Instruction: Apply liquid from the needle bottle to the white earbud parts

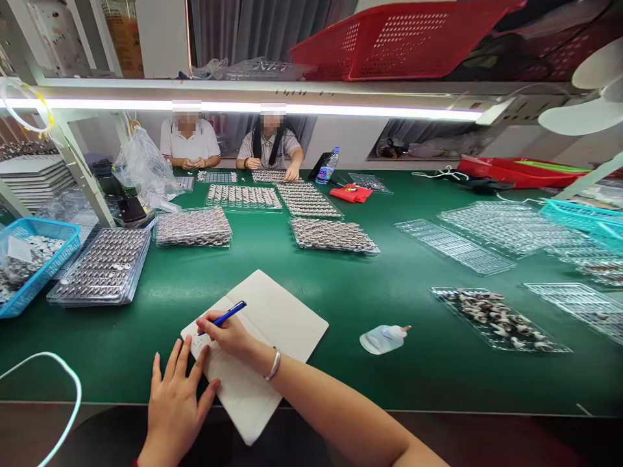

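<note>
An open white notebook [272, 324] lies on the green table [370, 305] near its front edge. My right hand [228, 336] is closed round a blue pen [224, 316], whose tip touches the notebook's left page. My left hand [174, 397] rests flat with fingers spread on the near left corner of the notebook, holding nothing.
Clear trays of small metal parts [193, 227] cover the table's middle and left; a blue basket [34, 258] stands far left. A small squeeze bottle [384, 338] lies right of the notebook, beside a parts tray [496, 319]. Two people sit opposite. Red baskets [403, 39] rest on the shelf.
</note>
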`<state>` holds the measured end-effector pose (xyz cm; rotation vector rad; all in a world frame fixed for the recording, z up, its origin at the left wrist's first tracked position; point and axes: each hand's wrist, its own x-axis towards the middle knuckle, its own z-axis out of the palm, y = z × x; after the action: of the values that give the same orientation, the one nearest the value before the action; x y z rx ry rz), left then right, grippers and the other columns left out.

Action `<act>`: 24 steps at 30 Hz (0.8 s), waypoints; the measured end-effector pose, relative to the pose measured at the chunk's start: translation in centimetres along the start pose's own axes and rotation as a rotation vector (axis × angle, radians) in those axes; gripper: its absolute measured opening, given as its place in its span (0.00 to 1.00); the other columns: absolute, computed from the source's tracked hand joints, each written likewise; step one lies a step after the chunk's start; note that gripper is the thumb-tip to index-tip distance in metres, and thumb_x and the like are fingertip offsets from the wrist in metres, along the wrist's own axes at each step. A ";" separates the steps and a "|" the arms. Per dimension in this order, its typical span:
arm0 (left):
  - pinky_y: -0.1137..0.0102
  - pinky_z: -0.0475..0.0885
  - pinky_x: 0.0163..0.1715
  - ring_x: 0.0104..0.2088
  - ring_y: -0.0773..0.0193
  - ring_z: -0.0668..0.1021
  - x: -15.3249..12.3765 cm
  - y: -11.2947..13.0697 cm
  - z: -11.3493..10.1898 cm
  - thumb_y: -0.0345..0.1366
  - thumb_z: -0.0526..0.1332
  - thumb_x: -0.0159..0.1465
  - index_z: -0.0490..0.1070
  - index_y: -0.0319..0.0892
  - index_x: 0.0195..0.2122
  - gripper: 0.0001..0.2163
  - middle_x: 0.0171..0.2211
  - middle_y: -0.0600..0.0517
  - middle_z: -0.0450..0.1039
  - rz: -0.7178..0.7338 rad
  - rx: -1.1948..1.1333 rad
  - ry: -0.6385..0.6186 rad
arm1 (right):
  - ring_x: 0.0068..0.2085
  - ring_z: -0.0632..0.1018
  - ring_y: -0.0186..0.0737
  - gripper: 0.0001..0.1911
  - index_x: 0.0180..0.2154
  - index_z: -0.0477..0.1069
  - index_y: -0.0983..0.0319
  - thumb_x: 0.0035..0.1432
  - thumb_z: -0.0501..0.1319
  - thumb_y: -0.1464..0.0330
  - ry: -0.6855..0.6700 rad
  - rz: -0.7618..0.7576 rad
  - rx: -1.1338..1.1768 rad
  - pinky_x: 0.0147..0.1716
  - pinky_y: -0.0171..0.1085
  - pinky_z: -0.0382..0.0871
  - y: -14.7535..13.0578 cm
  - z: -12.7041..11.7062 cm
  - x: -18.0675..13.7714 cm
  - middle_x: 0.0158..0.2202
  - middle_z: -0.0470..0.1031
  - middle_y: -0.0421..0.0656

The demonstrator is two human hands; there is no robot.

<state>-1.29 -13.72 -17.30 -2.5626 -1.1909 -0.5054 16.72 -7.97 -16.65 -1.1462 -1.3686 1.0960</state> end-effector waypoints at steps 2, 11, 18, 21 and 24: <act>0.44 0.50 0.62 0.62 0.46 0.67 0.1 0.0 -0.1 0.49 0.54 0.67 0.64 0.49 0.63 0.24 0.64 0.42 0.61 0.000 -0.005 -0.006 | 0.30 0.73 0.37 0.17 0.28 0.74 0.60 0.60 0.60 0.55 -0.009 -0.007 -0.005 0.32 0.35 0.67 0.0 0.0 0.0 0.26 0.74 0.39; 0.43 0.52 0.60 0.61 0.45 0.67 0.3 0.1 -0.3 0.49 0.54 0.67 0.65 0.49 0.63 0.24 0.64 0.42 0.62 0.001 -0.004 -0.012 | 0.29 0.73 0.36 0.19 0.28 0.73 0.60 0.60 0.60 0.52 -0.036 -0.013 -0.017 0.30 0.35 0.67 -0.6 -0.1 -0.2 0.25 0.73 0.39; 0.41 0.54 0.59 0.62 0.44 0.66 0.4 0.4 -0.6 0.49 0.53 0.68 0.64 0.49 0.63 0.23 0.64 0.39 0.60 -0.022 -0.052 -0.074 | 0.24 0.68 0.33 0.18 0.28 0.68 0.60 0.59 0.57 0.52 0.024 0.023 -0.014 0.26 0.34 0.64 -1.0 -0.6 -0.4 0.21 0.65 0.35; 0.41 0.53 0.60 0.63 0.44 0.66 0.4 0.6 -0.7 0.49 0.53 0.68 0.64 0.48 0.63 0.24 0.65 0.39 0.60 -0.034 -0.080 -0.084 | 0.29 0.70 0.35 0.14 0.29 0.67 0.59 0.55 0.61 0.55 0.056 0.013 -0.044 0.30 0.35 0.65 -1.2 -0.6 -0.6 0.26 0.69 0.37; 0.41 0.53 0.60 0.63 0.43 0.66 0.4 0.7 -0.8 0.50 0.53 0.68 0.64 0.47 0.63 0.24 0.65 0.39 0.60 -0.038 -0.087 -0.091 | 0.29 0.69 0.35 0.13 0.29 0.64 0.59 0.53 0.63 0.58 0.090 0.000 -0.081 0.30 0.36 0.63 -1.4 -0.4 -0.9 0.26 0.68 0.36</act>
<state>-0.66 -14.15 -16.43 -2.6668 -1.2768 -0.4637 17.10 -9.01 -15.36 -1.2398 -1.3533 0.9849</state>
